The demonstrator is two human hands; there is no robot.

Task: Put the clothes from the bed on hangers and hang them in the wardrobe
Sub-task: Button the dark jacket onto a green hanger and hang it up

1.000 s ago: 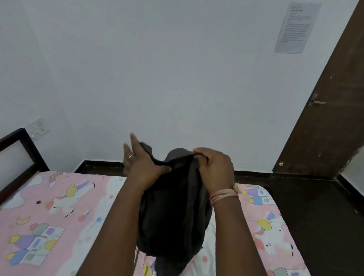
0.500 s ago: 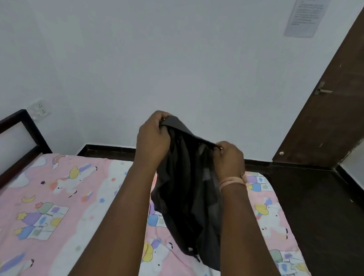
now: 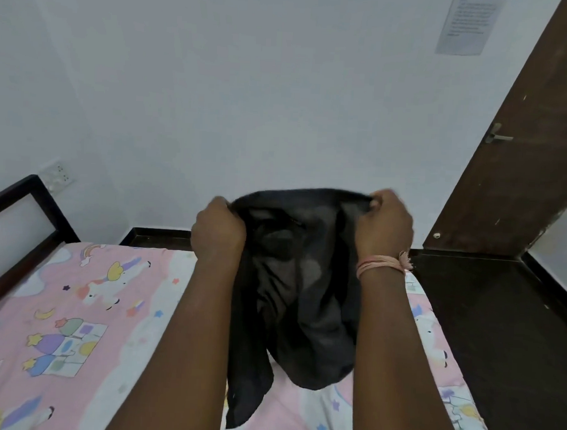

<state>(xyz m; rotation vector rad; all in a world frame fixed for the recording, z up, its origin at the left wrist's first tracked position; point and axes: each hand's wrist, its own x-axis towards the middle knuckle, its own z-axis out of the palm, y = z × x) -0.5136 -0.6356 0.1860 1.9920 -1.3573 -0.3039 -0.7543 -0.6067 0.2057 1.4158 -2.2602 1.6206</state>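
My left hand (image 3: 218,231) and my right hand (image 3: 384,224) each pinch the top edge of a dark grey cloth (image 3: 300,290). It hangs between them, above the pink unicorn bed sheet (image 3: 86,303).

White wall (image 3: 248,99) ahead. Printed paper sheet (image 3: 467,23) on wall, top right. Dark brown door (image 3: 534,160) at right, metal handle (image 3: 498,135). Switch plate (image 3: 58,176) on wall at left. Dark floor (image 3: 498,321) at right.
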